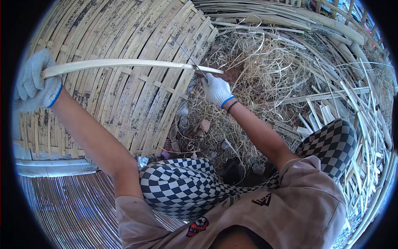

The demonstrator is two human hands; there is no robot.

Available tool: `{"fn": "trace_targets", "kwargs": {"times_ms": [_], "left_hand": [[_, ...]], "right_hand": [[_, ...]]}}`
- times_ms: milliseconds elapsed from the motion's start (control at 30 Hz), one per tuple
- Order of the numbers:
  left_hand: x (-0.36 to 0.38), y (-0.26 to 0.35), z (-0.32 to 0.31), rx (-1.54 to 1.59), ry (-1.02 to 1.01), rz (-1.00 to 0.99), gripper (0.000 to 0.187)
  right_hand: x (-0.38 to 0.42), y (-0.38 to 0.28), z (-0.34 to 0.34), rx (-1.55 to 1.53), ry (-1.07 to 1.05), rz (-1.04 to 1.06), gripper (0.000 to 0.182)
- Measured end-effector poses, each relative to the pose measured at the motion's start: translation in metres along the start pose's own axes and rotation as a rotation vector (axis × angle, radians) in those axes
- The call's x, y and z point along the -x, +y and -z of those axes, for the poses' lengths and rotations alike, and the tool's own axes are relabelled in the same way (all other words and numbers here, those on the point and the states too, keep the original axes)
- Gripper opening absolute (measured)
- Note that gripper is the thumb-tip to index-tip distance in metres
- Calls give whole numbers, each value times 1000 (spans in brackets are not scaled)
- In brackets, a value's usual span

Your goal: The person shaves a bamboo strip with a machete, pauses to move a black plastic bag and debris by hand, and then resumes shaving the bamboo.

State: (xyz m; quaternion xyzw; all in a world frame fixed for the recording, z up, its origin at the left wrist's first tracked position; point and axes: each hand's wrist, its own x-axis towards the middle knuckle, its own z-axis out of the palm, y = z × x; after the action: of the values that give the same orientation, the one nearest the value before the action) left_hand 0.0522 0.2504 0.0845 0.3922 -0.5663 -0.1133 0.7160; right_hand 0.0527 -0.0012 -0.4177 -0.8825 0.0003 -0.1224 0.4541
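My left hand (35, 81), in a white work glove with a blue cuff, is closed around one end of a long pale bamboo strip (120, 63). The strip bows slightly upward and runs rightward to my other hand. My right hand (217, 89), gloved the same way, grips a knife (188, 55) whose handle is hidden in the fist. Its thin blade points up and left and crosses the strip near the far end. Whether the edge is cutting into the bamboo cannot be made out.
A woven bamboo panel (112, 99) lies behind the strip on the left. Curly bamboo shavings (269, 62) are heaped beyond my right hand. Split bamboo strips (365, 166) are piled along the right, and bamboo poles (331, 23) at the back. My checkered trouser legs (178, 182) are bent below.
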Motion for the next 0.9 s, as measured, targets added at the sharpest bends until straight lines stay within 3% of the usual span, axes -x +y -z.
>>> {"fn": "trace_targets", "kwargs": {"times_ms": [133, 200, 333, 433, 500, 633, 700, 833, 900], "left_hand": [[-1, -4, -3, 14, -14, -33, 48], [3, -7, 0, 105, -6, -21, 48], [1, -10, 1, 118, -38, -39, 48], [5, -4, 7, 38, -20, -37, 49], [1, -4, 6, 47, 17, -42, 49], [-1, 1, 4, -54, 67, -47, 50], [0, 6, 7, -88, 55, -58, 50], [2, 7, 11, -37, 15, -64, 52], [-1, 15, 11, -61, 42, -70, 53]], "right_hand": [[3, 53, -38, -53, 70, 9, 27], [8, 103, -61, 121, -89, -280, 27], [11, 168, -77, 268, -350, -312, 33], [-1, 135, -68, 348, -419, -100, 35], [-3, 88, -50, -43, -131, -224, 39], [-14, 17, -15, -65, -48, -101, 35], [-13, 16, -16, -59, -51, -49, 36], [-21, 89, -66, -55, -98, -359, 37], [-22, 98, -68, -20, -117, -307, 35]]}}
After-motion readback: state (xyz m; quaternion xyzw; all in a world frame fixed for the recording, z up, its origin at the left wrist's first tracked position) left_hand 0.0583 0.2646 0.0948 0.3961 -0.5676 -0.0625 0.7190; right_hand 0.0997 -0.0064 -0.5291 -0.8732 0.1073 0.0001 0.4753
